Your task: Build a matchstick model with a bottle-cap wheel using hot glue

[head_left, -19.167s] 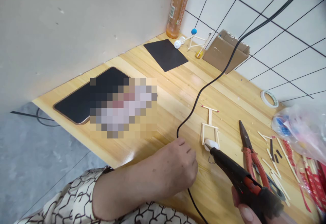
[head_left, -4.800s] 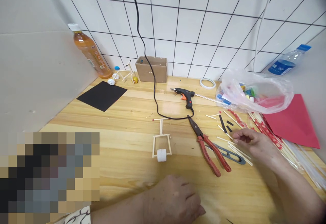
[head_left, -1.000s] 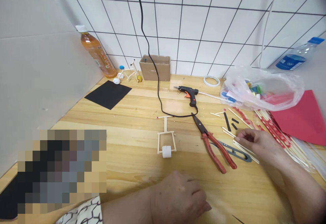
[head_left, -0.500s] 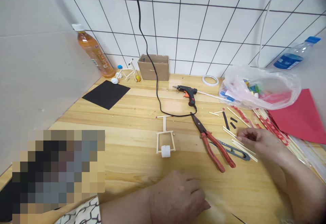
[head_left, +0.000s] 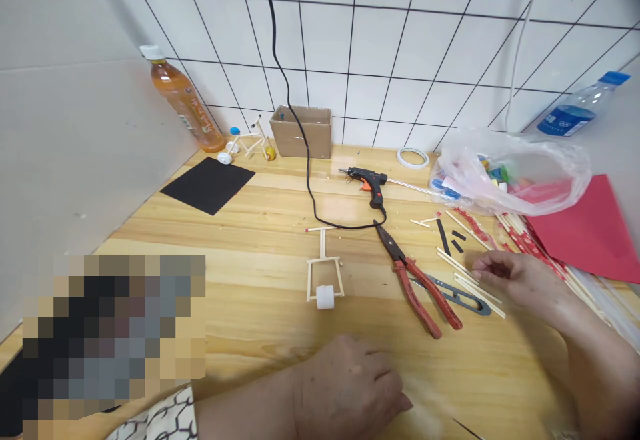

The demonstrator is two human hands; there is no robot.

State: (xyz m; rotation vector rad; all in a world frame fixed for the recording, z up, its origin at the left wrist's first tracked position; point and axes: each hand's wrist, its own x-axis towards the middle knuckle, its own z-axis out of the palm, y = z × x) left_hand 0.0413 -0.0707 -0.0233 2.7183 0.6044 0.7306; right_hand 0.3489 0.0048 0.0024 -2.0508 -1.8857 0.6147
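Note:
My left hand (head_left: 353, 380) rests low on the wooden table at the front centre, back up, with its fingers curled under and mostly hidden. At the right, my right hand (head_left: 505, 275) is closed, thumb and fingertips together beside loose thin sticks (head_left: 477, 288); what it holds, if anything, is too small to name. A small stick frame (head_left: 323, 261) with a white roll (head_left: 325, 297) at its near end lies ahead of my left hand. Between the hands are red-handled pliers (head_left: 417, 287) and a grey craft knife (head_left: 463, 298).
Behind lie a black glue gun (head_left: 369, 180) with its cord, a cardboard box (head_left: 303, 135), a tape roll (head_left: 413, 158) and a plastic bag (head_left: 515, 180). Black paper (head_left: 209, 185) and an orange bottle (head_left: 187, 103) are left, red paper (head_left: 590, 227) right.
My right hand has shifted very slightly to the right, away from the ends of the sticks. My left hand has not visibly moved.

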